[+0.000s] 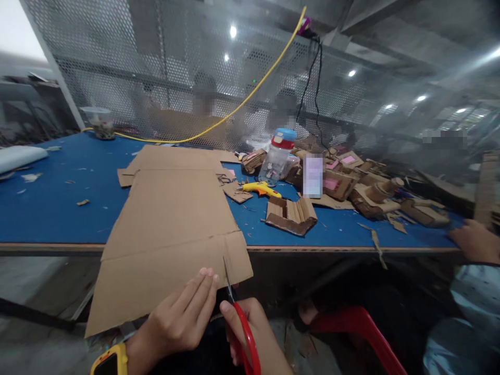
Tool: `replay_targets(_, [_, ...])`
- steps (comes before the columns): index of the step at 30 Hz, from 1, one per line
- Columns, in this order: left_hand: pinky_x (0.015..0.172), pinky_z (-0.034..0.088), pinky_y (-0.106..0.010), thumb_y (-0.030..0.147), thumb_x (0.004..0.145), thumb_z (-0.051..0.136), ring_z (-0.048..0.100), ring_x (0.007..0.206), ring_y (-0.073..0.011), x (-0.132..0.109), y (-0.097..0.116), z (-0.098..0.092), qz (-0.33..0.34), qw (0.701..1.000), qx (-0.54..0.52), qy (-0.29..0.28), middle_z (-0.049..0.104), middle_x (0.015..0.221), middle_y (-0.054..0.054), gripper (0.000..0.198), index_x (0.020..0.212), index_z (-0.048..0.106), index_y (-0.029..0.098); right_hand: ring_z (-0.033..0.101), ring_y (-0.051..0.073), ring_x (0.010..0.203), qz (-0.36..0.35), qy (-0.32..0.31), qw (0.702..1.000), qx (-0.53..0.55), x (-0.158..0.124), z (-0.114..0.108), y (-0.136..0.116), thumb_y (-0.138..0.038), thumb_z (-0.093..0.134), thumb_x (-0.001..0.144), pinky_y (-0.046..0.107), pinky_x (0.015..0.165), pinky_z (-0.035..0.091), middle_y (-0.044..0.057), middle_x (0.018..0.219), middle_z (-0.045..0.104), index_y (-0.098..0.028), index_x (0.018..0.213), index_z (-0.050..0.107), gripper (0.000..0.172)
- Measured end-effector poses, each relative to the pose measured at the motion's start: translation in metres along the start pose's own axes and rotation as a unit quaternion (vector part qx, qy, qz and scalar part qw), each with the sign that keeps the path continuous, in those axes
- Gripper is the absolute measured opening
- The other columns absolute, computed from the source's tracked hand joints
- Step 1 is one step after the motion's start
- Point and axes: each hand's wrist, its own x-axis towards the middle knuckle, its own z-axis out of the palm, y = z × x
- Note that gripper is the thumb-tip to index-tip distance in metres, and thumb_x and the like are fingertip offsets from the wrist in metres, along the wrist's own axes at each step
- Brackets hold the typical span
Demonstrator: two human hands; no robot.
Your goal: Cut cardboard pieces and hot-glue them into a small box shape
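- At the far left, a white, smooth-surfaced slab (23,157) lay on the blue-topped table (50,203).
- Farther back stood a clear, round plastic tub (102,129), with a thin yellow cable (203,133) running behind it and rising to the right.
- The large, flat, creased brown cardboard sheet (175,203) lay over the table, its near end jutting past the edge towards the person.
- The left hand (183,315), a yellow-cased watch (111,361) on its wrist, rested on that near end, fingers together; its thumb was hidden, so whether it pinched the sheet could not be told.
- The right hand (262,328) was closed around the red-handled metal scissors (252,341), one blade showing above the sheet near its right corner.
- Beyond lay a yellow glue gun (261,188), near a clear bottle with a blue-and-red lid (272,165).
- Right of these were an open brown cardboard box (291,221) and heaped cardboard pieces (369,200).
- At the far right showed a co-worker's hand (478,239).
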Motion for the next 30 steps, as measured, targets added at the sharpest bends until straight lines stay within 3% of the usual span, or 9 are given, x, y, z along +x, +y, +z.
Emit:
replay_targets(4, [0.074, 0.052, -0.032, 0.007, 0.097, 0.039, 0.073, 0.087, -0.0233, 0.002, 0.000, 0.001, 0.001, 1.000, 0.008, 0.006, 0.078, 0.092, -0.012, 0.034, 0.095, 0.072, 0.004, 0.035, 0.007, 0.033, -0.053, 0.013, 0.998, -0.016, 0.005, 0.001, 0.008, -0.093, 0.047, 0.061, 0.022, 0.034, 0.022, -0.007, 0.038, 0.035, -0.022, 0.058, 0.042, 0.071])
replay_targets(8, [0.073, 0.053, -0.032, 0.007, 0.098, 0.037, 0.074, 0.085, -0.0224, 0.003, 0.002, -0.002, 0.003, 1.000, 0.005, -0.004, 0.078, 0.091, -0.011, 0.035, 0.095, 0.072, 0.004, 0.037, 0.006, 0.032, -0.021, -0.026, 0.999, 0.018, 0.002, -0.002, 0.008, -0.097, 0.049, 0.048, 0.020, 0.033, 0.025, -0.008, 0.039, 0.042, -0.022, 0.067, 0.042, 0.078])
replay_targets(11, [0.072, 0.054, -0.031, 0.007, 0.098, 0.036, 0.074, 0.084, -0.0222, 0.004, 0.004, -0.006, 0.001, 1.000, -0.002, -0.010, 0.079, 0.090, -0.010, 0.037, 0.094, 0.072, 0.004, 0.043, 0.006, 0.035, -0.017, -0.030, 0.999, 0.037, 0.000, -0.003, 0.007, -0.095, 0.052, 0.051, 0.018, 0.035, 0.032, -0.006, 0.046, 0.051, -0.020, 0.077, 0.045, 0.080])
replay_targets(16, [0.072, 0.054, -0.030, 0.007, 0.097, 0.038, 0.074, 0.084, -0.0216, 0.004, 0.006, -0.009, -0.003, 1.000, -0.001, -0.008, 0.079, 0.091, -0.010, 0.034, 0.094, 0.072, 0.004, 0.039, 0.007, 0.033, -0.021, -0.052, 0.998, -0.009, 0.004, 0.002, 0.010, -0.100, 0.039, 0.052, 0.020, 0.032, 0.029, -0.005, 0.039, 0.041, -0.020, 0.057, 0.045, 0.080])
replay_targets(22, [0.074, 0.051, -0.033, 0.005, 0.097, 0.038, 0.074, 0.082, -0.0230, 0.005, 0.008, -0.005, -0.002, 1.000, -0.008, 0.007, 0.078, 0.088, -0.011, 0.034, 0.092, 0.072, 0.004, 0.034, 0.006, 0.032, -0.059, 0.020, 0.998, -0.024, 0.006, 0.001, 0.006, -0.095, 0.046, 0.057, 0.021, 0.033, 0.023, -0.007, 0.037, 0.034, -0.022, 0.055, 0.040, 0.074])
replay_targets(26, [0.076, 0.050, -0.033, 0.006, 0.098, 0.037, 0.073, 0.085, -0.0231, 0.003, 0.009, -0.005, -0.009, 1.000, -0.011, -0.003, 0.078, 0.090, -0.011, 0.035, 0.094, 0.072, 0.004, 0.038, 0.006, 0.030, -0.020, -0.029, 0.999, -0.003, 0.004, -0.006, -0.003, -0.099, 0.048, 0.042, 0.020, 0.030, 0.025, -0.007, 0.040, 0.042, -0.022, 0.063, 0.041, 0.080])
replay_targets(30, [0.079, 0.051, -0.032, 0.006, 0.096, 0.036, 0.072, 0.088, -0.0229, 0.000, 0.009, -0.011, 0.006, 1.000, -0.028, -0.006, 0.077, 0.091, -0.012, 0.035, 0.093, 0.072, 0.004, 0.042, 0.006, 0.032, -0.021, -0.080, 0.997, 0.003, -0.003, -0.012, -0.013, -0.098, 0.049, 0.046, 0.017, 0.032, 0.032, -0.006, 0.043, 0.049, -0.021, 0.068, 0.044, 0.080])
